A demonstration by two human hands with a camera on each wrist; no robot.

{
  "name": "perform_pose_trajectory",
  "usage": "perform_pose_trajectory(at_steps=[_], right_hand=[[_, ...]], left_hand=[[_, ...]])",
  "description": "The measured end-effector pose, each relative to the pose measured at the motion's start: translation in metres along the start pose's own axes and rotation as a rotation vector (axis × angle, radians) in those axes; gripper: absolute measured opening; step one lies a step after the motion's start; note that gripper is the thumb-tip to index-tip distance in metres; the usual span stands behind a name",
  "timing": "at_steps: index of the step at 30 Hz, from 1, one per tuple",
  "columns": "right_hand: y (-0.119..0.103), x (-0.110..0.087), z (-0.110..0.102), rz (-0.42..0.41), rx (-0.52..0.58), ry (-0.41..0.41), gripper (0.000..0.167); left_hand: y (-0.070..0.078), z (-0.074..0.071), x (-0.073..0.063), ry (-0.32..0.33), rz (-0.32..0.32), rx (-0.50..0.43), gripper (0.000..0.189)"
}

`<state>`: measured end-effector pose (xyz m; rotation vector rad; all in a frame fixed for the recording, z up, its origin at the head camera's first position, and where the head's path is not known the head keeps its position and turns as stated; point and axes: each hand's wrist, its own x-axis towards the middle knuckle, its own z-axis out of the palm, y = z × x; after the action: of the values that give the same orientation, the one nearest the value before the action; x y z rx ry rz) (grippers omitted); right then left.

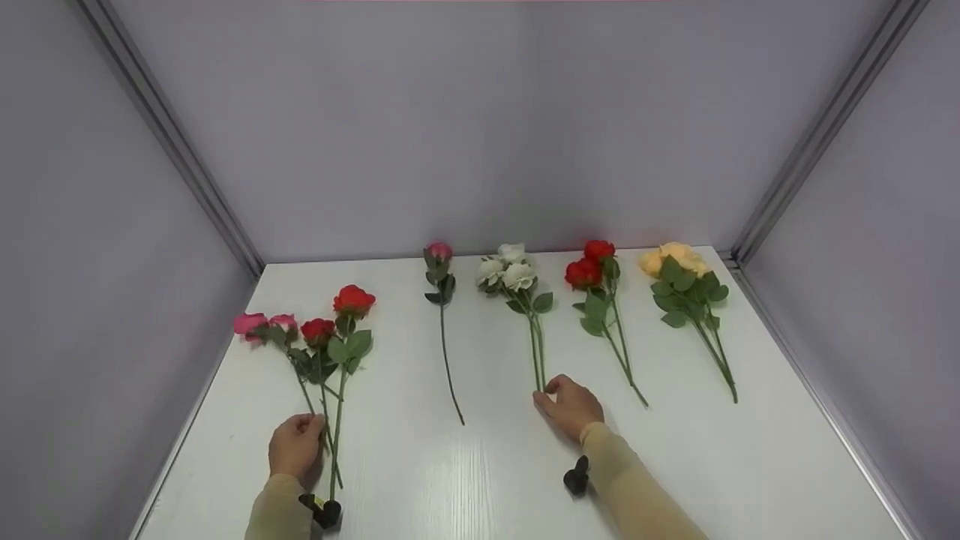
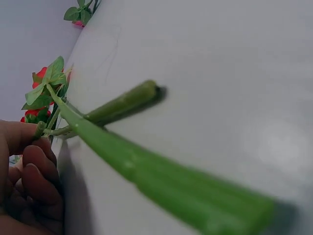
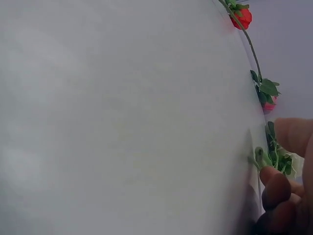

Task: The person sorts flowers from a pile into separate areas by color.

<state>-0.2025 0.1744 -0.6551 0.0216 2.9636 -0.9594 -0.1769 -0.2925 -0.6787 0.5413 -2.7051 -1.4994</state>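
Note:
At the left of the table, my left hand (image 1: 295, 448) pinches a stem of the pink rose spray (image 1: 250, 325). Two red roses, a darker one (image 1: 318, 331) and a brighter one (image 1: 354, 301), lie beside it, their stems crossing near my fingertips. A thick green stem (image 2: 161, 181) fills the front of the left wrist view. Right of centre, my right hand (image 1: 571, 407) has thumb and finger curled about the lower stem ends of the white flowers (image 1: 514, 270). In the right wrist view their cut stem end (image 3: 259, 154) shows by the fingertips.
Between the hands lies a single pink rose (image 1: 439, 252) on a long stem. Further right are a red spray (image 1: 584, 273) and a yellow bunch (image 1: 674, 260). The white table (image 1: 465, 480) meets grey walls (image 1: 480, 127) at the back and sides.

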Motion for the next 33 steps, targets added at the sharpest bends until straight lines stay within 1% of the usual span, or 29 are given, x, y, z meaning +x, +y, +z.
perform_pose_trajectory(at_steps=[5, 9, 12, 16, 20, 24, 27, 30, 33], right_hand=[[-0.001, -0.001, 0.0, 0.004, 0.008, -0.007, 0.034], [-0.001, -0.002, 0.001, 0.01, 0.008, -0.002, 0.034], [0.0, -0.002, 0.001, 0.006, 0.006, 0.007, 0.033], [0.001, -0.002, 0.001, 0.008, 0.011, 0.007, 0.033], [0.001, -0.002, 0.002, -0.001, 0.003, 0.0, 0.033], [0.001, -0.002, 0.002, 0.006, 0.004, -0.004, 0.033], [0.001, -0.002, 0.002, 0.012, 0.011, -0.003, 0.034], [0.002, -0.002, 0.002, 0.018, 0.019, -0.001, 0.033], [0.002, -0.002, 0.002, 0.015, 0.028, 0.006, 0.033]], left_hand=[[0.004, -0.005, 0.0, 0.007, 0.004, -0.004, 0.035], [0.009, -0.009, -0.002, 0.02, 0.04, 0.026, 0.032], [0.016, -0.013, -0.003, 0.025, 0.068, 0.042, 0.03], [0.025, -0.017, -0.004, 0.029, 0.079, 0.027, 0.028], [0.035, -0.022, -0.008, 0.059, 0.109, 0.035, 0.023], [0.041, -0.028, -0.013, 0.101, 0.151, 0.099, 0.018], [0.043, -0.033, -0.014, 0.128, 0.161, 0.15, 0.017], [0.043, -0.038, -0.015, 0.14, 0.158, 0.195, 0.016], [0.042, -0.043, -0.015, 0.153, 0.135, 0.232, 0.015]])
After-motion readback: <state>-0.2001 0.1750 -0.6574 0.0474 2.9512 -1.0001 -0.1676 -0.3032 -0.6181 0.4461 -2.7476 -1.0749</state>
